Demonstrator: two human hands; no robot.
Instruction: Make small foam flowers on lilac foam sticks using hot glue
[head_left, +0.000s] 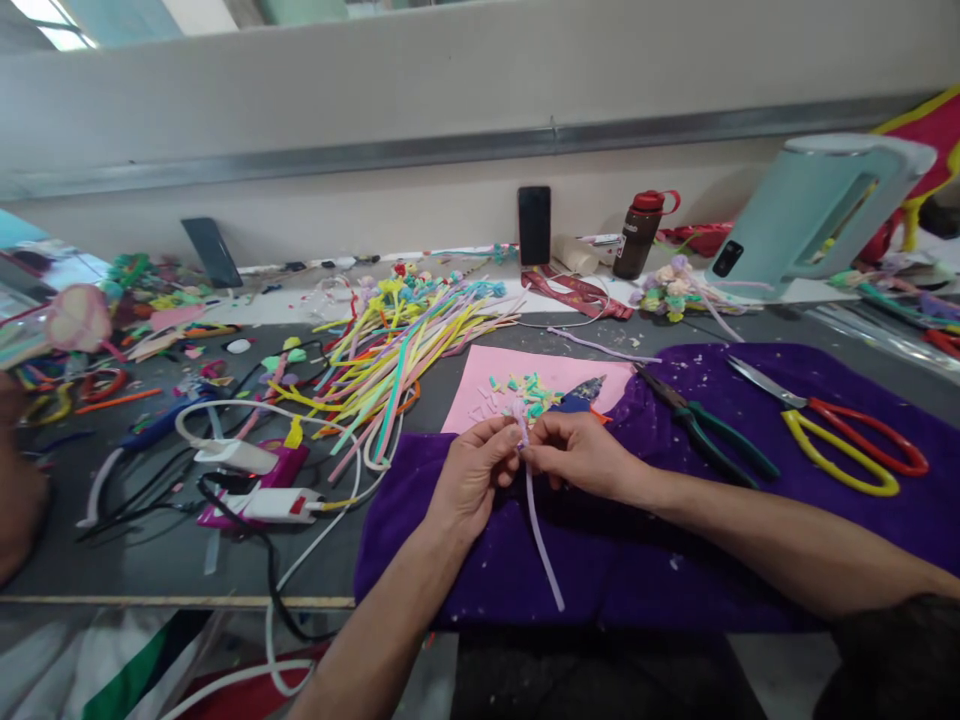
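Between the fingertips of my left hand (474,470) and my right hand (577,452) is a pale lilac pipe cleaner (538,535). Both hands pinch it near its upper end, and its long tail hangs down over the purple cloth (420,530). Just beyond my fingers lies a pink sheet (480,385) with small cut pieces (531,388) in green, yellow and lilac. To the right of my right hand, green-handled pliers (705,430) rest on the cloth. Farther right are scissors (832,425) with one red and one yellow handle.
Left of the cloth lie a heap of coloured pipe cleaners (405,350) and a magenta power strip (274,480) with tangled cables. Along the wall stand a phone (534,225), a brown bottle (639,238) and a mint kettle (810,215). Another person's arm (16,480) shows at the far left.
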